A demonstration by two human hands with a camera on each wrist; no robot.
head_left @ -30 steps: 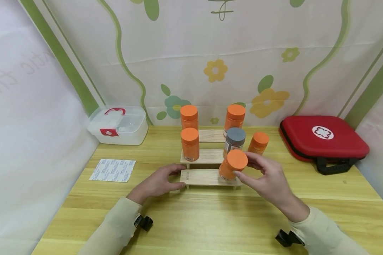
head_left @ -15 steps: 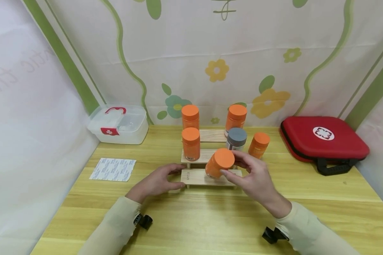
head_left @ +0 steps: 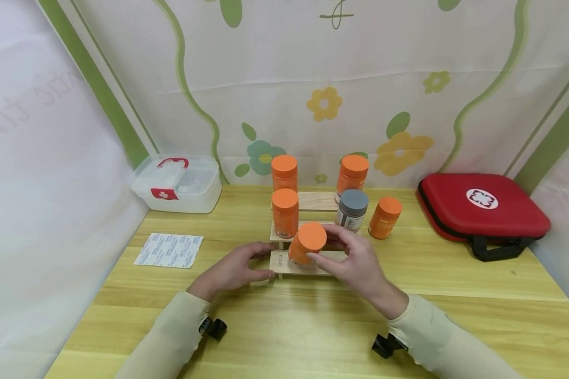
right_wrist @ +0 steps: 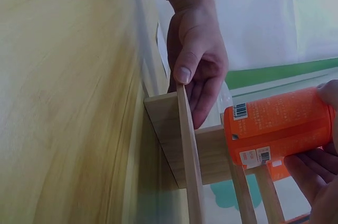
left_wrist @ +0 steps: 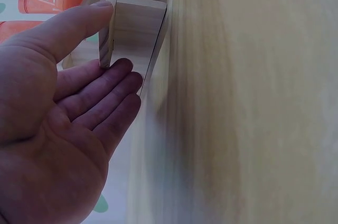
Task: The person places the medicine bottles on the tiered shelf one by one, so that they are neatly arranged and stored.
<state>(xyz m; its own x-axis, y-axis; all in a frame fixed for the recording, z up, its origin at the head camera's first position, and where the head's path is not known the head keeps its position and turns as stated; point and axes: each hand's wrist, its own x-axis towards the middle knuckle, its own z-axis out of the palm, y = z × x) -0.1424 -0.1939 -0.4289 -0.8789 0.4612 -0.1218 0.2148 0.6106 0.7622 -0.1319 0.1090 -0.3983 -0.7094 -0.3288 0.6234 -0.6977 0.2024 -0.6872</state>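
Note:
My right hand [head_left: 357,263] grips an orange-capped orange bottle [head_left: 305,245] between thumb and fingers. The bottle leans over the lowest step of a three-tier wooden rack [head_left: 281,262]; the right wrist view shows its base apart from the board. My left hand [head_left: 234,271] holds the left end of that lowest step, thumb at the front edge and fingers towards the back. In the left wrist view the left hand [left_wrist: 79,92] has its palm showing. An orange bottle [head_left: 285,213] and a grey-capped bottle [head_left: 352,210] stand on the middle step. Two orange bottles stand on the top step.
Another orange bottle [head_left: 385,218] stands on the table right of the rack. A red first-aid case [head_left: 483,205] lies further right. At the left are a clear plastic first-aid box [head_left: 177,184] and a printed white sheet [head_left: 169,250]. A patterned cloth [head_left: 265,95] hangs behind.
My right hand has carried the tilted orange bottle leftward along the lowest step, from its right end towards its left. My left hand has stayed at the rack's left end.

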